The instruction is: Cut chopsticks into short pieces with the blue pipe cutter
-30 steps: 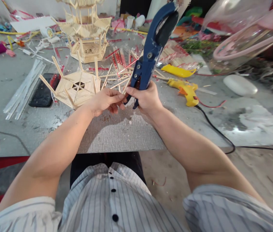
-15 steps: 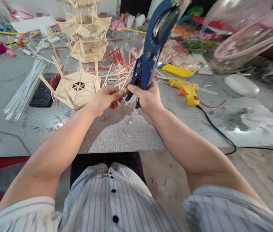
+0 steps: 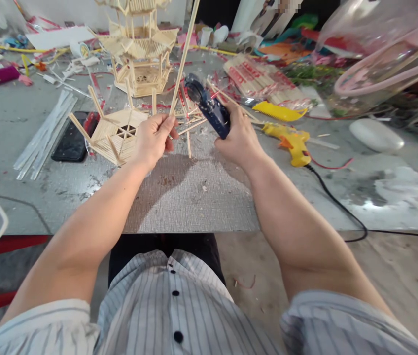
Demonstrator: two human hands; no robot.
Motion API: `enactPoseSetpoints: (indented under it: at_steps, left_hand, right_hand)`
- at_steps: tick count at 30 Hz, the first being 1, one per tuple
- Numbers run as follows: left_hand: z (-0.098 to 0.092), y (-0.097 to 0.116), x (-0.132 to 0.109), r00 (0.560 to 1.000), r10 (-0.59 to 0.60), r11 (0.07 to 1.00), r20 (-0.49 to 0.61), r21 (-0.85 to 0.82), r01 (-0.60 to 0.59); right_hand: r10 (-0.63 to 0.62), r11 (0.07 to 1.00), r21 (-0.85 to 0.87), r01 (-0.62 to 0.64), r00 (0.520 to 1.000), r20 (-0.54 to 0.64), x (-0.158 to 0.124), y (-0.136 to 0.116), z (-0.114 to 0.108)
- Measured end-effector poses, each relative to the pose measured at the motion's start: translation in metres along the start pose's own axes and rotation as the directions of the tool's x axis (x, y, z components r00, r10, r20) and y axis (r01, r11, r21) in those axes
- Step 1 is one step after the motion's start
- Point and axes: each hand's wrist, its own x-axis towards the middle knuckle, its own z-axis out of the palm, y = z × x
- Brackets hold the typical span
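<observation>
My left hand (image 3: 156,137) is closed, pinching the lower end of a long wooden chopstick (image 3: 184,56) that stands nearly upright. My right hand (image 3: 241,130) wraps round a dark blue pipe cutter (image 3: 214,109), its rounded head tilted to the far left, low over the loose sticks. Beside my left hand sits a hexagonal stick base (image 3: 107,133) with short posts standing at its corners; the hand hides part of it. Short cut sticks (image 3: 189,144) lie between my two hands.
A tiered stick pagoda (image 3: 140,64) stands behind the base. A yellow glue gun (image 3: 292,143) with a black cord lies right, near a yellow comb-like piece (image 3: 281,111) and packaged chopsticks (image 3: 257,76). Left are a phone (image 3: 70,145) and clear glue sticks (image 3: 48,133).
The hands have moved apart. My right hand has lowered the pipe cutter from upright toward the table, and the chopstick in my left hand now stands in plain sight.
</observation>
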Motion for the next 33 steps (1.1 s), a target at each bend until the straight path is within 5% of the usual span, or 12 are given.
enactPoseSetpoints:
  at_steps: [7,12,33]
  left_hand:
    - [-0.001,-0.013,0.006,0.988,0.142,0.982,0.056,0.118,-0.148]
    - [0.0,-0.015,0.007,0.972,0.218,0.946,0.085,0.227,-0.232]
    - [-0.002,-0.009,0.005,0.972,0.208,0.924,0.11,0.302,-0.233]
  right_hand:
    - [-0.081,0.996,-0.031,0.089,0.977,0.195,-0.001,-0.01,-0.01]
    - [-0.144,0.986,-0.053,0.16,0.963,0.227,-0.002,-0.016,-0.012]
    - [-0.082,0.991,-0.079,0.107,0.96,0.268,-0.003,-0.022,-0.018]
